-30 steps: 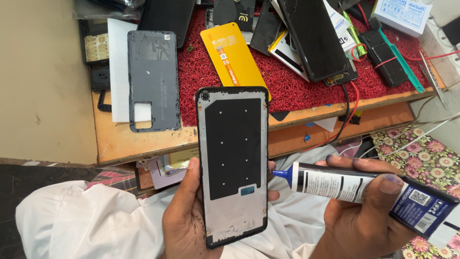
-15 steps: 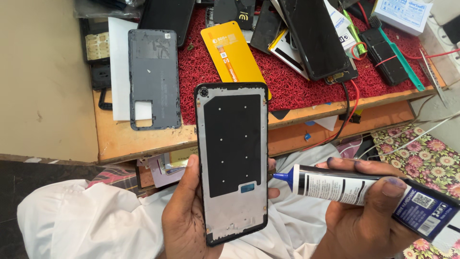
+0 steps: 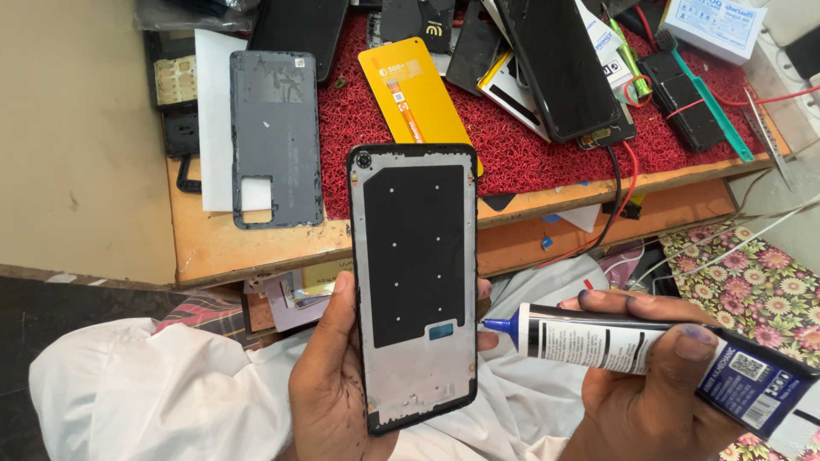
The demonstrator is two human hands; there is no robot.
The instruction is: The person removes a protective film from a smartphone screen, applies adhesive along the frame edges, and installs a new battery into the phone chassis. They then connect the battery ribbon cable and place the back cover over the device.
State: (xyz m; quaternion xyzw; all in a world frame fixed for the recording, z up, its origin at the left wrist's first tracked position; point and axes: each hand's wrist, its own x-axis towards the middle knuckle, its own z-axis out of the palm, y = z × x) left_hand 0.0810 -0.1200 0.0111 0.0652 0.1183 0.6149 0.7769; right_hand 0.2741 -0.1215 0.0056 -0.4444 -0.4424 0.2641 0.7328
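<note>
**Phone frame upright in my left hand, glue tube at its edge**

My left hand (image 3: 329, 388) grips the phone frame (image 3: 416, 282) from below and behind, thumb along its left side, fingertips showing past its right edge. The frame stands nearly upright in front of the wooden surface (image 3: 213, 248), its black inner panel facing me and a small blue tab near the lower part of that panel. My right hand (image 3: 649, 401) is closed around a glue tube (image 3: 649, 354), black with a white label band and a dark blue tail end carrying a white square label. Its blue nozzle points at the frame's lower right edge, just beside it; I cannot tell whether it touches.

Beyond the frame, a grey back cover (image 3: 275, 137) lies on a white sheet up and to the left. A yellow card (image 3: 414, 98) rests on the red mat (image 3: 521, 149) directly behind the frame's top. A black phone (image 3: 559, 64) lies further right, and a white-and-blue box (image 3: 716, 24) sits at the far upper right.
</note>
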